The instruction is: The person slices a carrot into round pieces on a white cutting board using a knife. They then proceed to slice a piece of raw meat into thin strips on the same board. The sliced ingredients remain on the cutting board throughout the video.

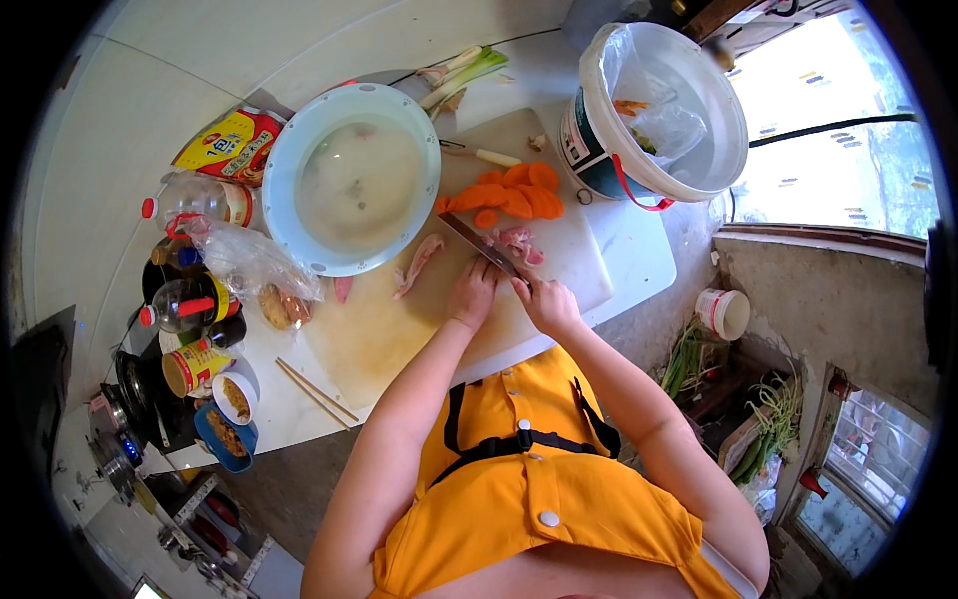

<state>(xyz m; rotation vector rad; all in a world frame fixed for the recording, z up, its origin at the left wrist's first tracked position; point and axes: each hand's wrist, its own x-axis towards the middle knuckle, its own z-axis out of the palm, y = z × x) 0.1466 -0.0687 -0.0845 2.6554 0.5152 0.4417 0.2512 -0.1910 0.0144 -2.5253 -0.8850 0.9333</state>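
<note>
My right hand (547, 302) grips a kitchen knife (465, 237), its blade pointing away to the left over the white cutting board (581, 285). Close against the blade's near side, my left hand (475, 294) has its fingers bent together; whatever lies under them is hidden. Cut pieces of pale pink raw meat (519, 245) lie just beyond the blade. A longer meat strip (419, 264) rests to the left of my hands. Orange carrot slices (517, 196) are heaped farther back on the board. Behind them lies a tool with a white handle (496, 158).
A pale blue basin (271, 205) of cloudy water stands at the left. A white bucket (587, 140) with a plastic bag inside stands at the back right. Bottles (185, 304), a knotted plastic bag (239, 255) and small bowls (249, 385) line the left edge. Chopsticks (315, 391) lie near the front.
</note>
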